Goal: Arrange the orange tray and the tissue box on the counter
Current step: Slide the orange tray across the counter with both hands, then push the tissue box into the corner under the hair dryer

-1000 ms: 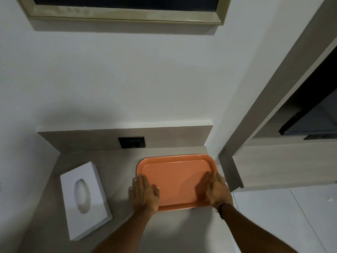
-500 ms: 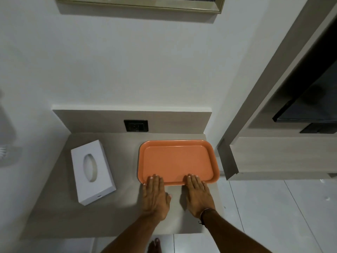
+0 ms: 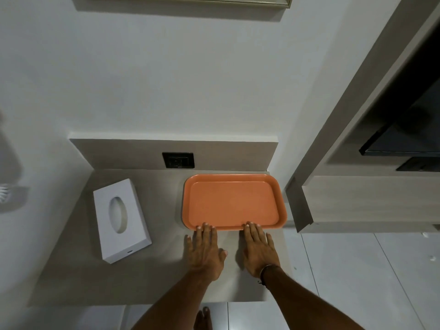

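The orange tray (image 3: 234,201) lies flat at the back right of the grey counter (image 3: 147,277), empty, close to the rear upstand. My left hand (image 3: 206,250) and my right hand (image 3: 259,248) rest flat on the counter just in front of it, fingers spread, fingertips touching the tray's near rim. Neither hand grips anything. The white tissue box (image 3: 121,217) lies flat on the counter's left side, its oval opening facing up, slightly turned, apart from the tray and both hands.
A black wall socket (image 3: 178,160) sits in the upstand behind the tray. A wooden cabinet unit (image 3: 357,198) with a dark screen stands right of the counter. The counter's front edge runs below my forearms, with tiled floor and a bare foot (image 3: 203,319) beneath.
Both hands have slid back off the tray's surface to its near rim and lie flat on the counter. The tray sits further back, squared to the wall. The tissue box has not moved.
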### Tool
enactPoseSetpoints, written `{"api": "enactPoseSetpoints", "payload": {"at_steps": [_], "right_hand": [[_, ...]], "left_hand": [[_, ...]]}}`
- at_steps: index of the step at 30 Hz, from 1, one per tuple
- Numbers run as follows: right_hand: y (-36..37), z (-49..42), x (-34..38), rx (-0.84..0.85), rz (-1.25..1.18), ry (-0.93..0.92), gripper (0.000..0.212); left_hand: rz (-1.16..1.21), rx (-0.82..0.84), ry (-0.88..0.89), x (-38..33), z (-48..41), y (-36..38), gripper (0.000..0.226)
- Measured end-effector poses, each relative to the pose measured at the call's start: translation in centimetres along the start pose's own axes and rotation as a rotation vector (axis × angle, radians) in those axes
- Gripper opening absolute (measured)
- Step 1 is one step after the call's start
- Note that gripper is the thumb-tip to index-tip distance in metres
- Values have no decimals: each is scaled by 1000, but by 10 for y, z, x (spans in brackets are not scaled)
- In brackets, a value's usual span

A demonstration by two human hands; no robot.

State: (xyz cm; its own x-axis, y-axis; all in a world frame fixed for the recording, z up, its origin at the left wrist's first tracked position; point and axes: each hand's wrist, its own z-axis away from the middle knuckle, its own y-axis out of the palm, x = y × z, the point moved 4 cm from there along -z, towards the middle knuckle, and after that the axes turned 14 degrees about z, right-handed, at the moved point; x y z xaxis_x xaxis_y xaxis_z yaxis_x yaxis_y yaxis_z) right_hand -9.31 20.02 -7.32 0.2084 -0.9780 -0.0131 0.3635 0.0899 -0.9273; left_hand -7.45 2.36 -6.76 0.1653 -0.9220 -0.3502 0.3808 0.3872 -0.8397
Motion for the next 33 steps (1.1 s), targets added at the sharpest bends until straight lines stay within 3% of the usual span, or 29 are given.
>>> {"api": "enactPoseSetpoints", "payload": {"at_steps": [9,21,27,33], "right_hand": [[-15,-38,-18,14,9,-33,77],[-19,-23,-10,-16,18,-56,80],[-26,1,29,-28,4,-135,79],[-37,10,119,-9,-42,-276,83]], "left_hand": [[20,0,0,-15,-36,-18,81],[23,-51,-3,-12,-13,-26,82],[130,-124,-92,25,40,-40,80],[237,-299,-248,112,99,-66,84]]}}
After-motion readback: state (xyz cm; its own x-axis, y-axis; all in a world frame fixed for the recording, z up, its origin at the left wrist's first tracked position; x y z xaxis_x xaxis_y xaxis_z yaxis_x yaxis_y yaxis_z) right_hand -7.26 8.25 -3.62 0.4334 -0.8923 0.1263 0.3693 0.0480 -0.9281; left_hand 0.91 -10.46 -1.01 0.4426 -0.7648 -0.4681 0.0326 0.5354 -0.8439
